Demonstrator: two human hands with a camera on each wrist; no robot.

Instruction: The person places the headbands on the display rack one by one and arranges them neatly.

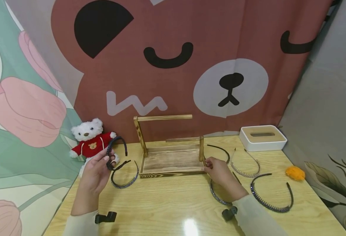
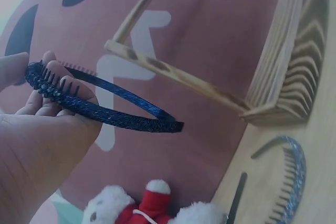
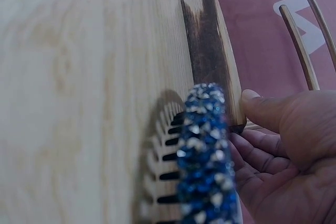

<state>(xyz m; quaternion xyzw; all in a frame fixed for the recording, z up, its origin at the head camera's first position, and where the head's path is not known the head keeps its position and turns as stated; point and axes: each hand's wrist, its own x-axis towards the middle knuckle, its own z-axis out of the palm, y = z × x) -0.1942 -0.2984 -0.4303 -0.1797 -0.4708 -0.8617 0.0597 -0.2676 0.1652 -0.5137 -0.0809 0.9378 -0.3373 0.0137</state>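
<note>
My left hand [image 1: 94, 173] is raised at the left, gripping a dark blue glittery headband [image 2: 121, 118] by its toothed section, thumb against fingers. Its two ends curve away from the hand. Just beyond it, a second toothed headband [image 1: 123, 186] lies on the table. A wooden rack [image 1: 173, 160] with a shallow tray base stands in the middle, one high bar fixed to its tall left post. My right hand [image 1: 218, 172] pinches the rack's front right corner, thumb on top and fingers curled below. A blue sparkly headband [image 3: 207, 150] lies close beside that hand, partly hidden by the forearm in the head view.
Several more headbands lie to the right, among them a dark toothed one [image 1: 271, 206] and a thin beaded one [image 1: 245, 173]. A white tissue box [image 1: 262, 144] and an orange bundle [image 1: 295, 173] are farther right. A white teddy bear [image 1: 87, 131] in red sits behind my left hand.
</note>
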